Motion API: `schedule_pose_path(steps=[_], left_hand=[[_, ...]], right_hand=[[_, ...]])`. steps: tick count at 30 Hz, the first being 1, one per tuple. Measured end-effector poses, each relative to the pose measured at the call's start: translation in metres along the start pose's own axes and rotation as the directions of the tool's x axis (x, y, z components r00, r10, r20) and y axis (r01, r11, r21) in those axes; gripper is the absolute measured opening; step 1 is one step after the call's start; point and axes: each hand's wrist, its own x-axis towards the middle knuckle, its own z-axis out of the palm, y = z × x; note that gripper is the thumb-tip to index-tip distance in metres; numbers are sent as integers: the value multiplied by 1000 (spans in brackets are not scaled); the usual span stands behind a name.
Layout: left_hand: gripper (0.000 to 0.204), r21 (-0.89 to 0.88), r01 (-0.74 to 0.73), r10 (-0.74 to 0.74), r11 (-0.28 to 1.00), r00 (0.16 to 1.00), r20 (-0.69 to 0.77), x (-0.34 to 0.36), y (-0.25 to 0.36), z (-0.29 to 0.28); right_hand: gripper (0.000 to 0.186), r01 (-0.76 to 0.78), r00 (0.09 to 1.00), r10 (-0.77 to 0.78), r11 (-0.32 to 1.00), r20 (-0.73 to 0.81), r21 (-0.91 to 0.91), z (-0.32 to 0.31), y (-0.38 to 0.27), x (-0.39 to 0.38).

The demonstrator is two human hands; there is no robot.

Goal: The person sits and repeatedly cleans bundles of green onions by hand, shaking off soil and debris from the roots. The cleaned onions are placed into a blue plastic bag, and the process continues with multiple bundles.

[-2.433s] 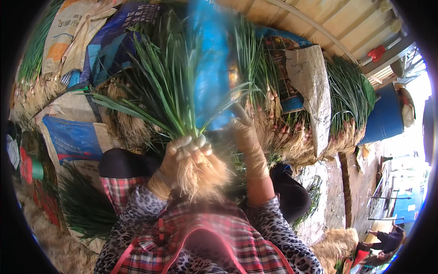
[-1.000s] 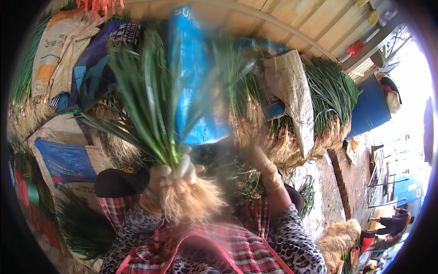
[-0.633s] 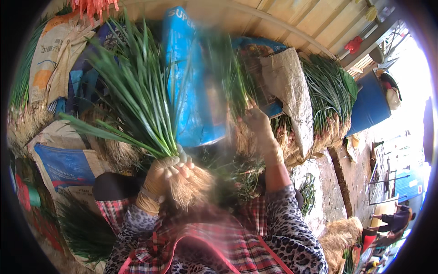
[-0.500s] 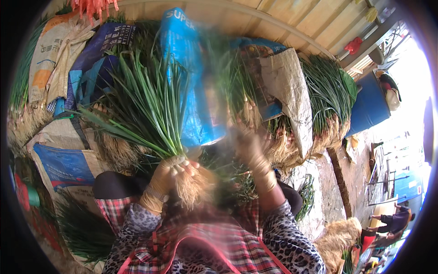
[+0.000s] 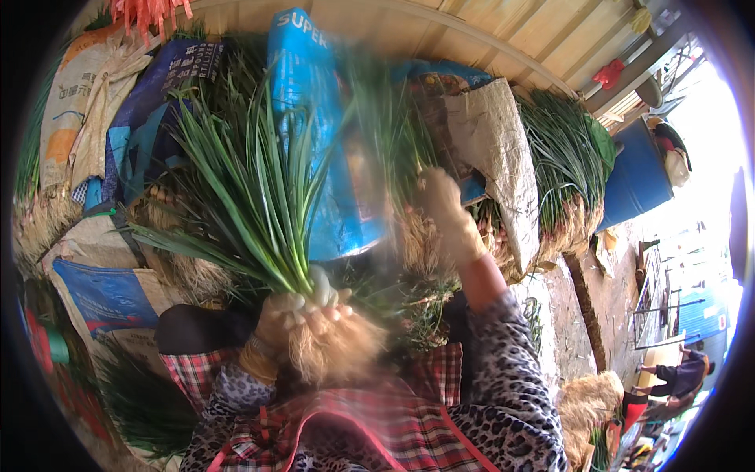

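My left hand, in a pale glove, is wrapped round a bunch of scallions just above the roots. Its long green leaves fan up and away from me, while the bushy, straw-coloured roots hang toward my lap. Farther right, my gloved right hand is closed at the lower stalks of scallions in the pile, and a pale stem shows at its fingertips. A hazy smear down the middle of the picture blurs part of this pile. More roots hang below that hand.
A blue plastic sack lies behind the bunch. Rooted scallions are heaped to the right, partly under a pale woven sack. A blue barrel stands beyond. Another sack lies at left. A person is far right.
My right hand has moved up and away from me, from near the middle to the scallion pile. The bunch in my left hand looks fuller, and its roots have spread wider.
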Motion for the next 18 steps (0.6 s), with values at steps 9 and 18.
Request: schedule_pose_path(steps=[9,18], left_hand=[[20,81,39,-10,996,943,-333,4,11,23],[18,23,107,-88,994,913,-399,-3,12,0]], right_hand=[[16,-110,944,282,762,-174,638,33,-13,26],[13,-73,995,102,588,15,805,21,31,24]])
